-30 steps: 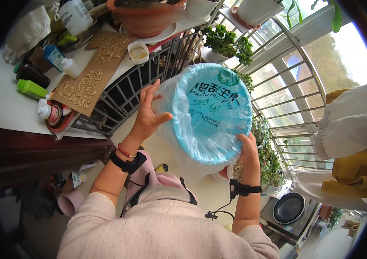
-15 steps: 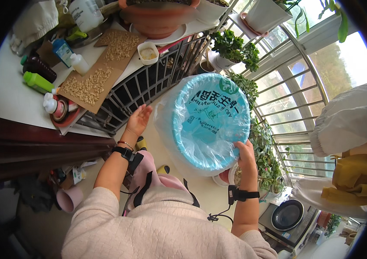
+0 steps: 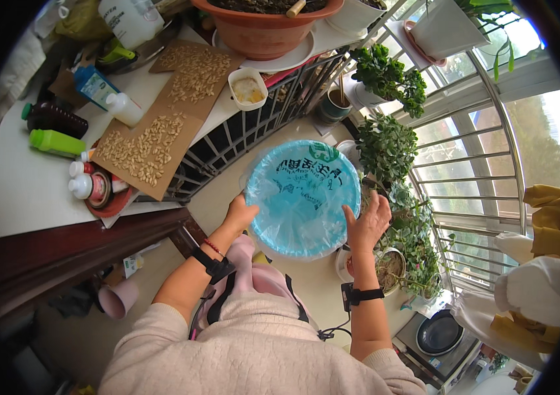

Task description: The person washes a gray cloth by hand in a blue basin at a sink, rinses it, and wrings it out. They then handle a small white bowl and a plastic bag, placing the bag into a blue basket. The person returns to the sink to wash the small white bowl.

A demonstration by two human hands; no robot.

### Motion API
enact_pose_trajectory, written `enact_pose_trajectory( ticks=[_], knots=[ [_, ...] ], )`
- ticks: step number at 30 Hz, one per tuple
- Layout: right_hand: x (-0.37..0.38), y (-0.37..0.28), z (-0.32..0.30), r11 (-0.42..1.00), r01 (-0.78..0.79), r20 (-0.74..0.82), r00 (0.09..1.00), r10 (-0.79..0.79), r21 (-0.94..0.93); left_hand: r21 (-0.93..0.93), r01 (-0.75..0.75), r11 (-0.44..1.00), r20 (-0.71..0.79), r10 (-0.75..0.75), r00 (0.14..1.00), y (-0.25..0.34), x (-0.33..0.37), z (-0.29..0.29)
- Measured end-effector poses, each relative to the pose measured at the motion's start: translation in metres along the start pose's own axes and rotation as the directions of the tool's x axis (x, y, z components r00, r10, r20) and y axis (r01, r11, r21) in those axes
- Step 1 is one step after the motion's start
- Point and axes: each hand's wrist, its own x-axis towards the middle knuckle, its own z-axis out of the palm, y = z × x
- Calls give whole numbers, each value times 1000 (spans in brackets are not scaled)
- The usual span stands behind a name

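Observation:
A round blue bin hangs in front of my body above the floor. Its rim is wrapped in a clear plastic bag with dark print, which lines the inside and folds over the edge. At the bin's left side, my left hand grips the rim through the bag, thumb on top and fingers hidden below. Beside the right rim, my right hand is open, thumb and fingers spread, with nothing visible in it.
To the left, a white counter holds cardboard covered with seeds, bottles, a white dish and a large terracotta pot. Metal railing runs below it. Potted plants line the barred window; a black pan sits lower right.
The bin has come lower and more level. My left hand has gone from open and apart to holding its left rim; my right hand has let go of the right rim and opened.

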Motion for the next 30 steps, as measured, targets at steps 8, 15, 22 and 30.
enact_pose_trajectory(
  ticks=[8,15,22,30],
  knots=[
    [-1,-93,157,971,-238,950,294,108,-37,357,-241,902,109,217,970,15,23,-5],
    [-34,-111,230,988,-47,929,338,152,-145,428,-293,855,223,214,951,63,-5,-5],
    [-8,-138,210,925,-152,887,265,378,-349,383,-218,898,119,186,975,80,12,20],
    [44,-121,251,949,-290,986,80,149,-120,489,-188,852,-19,227,974,37,64,31]
  ],
)
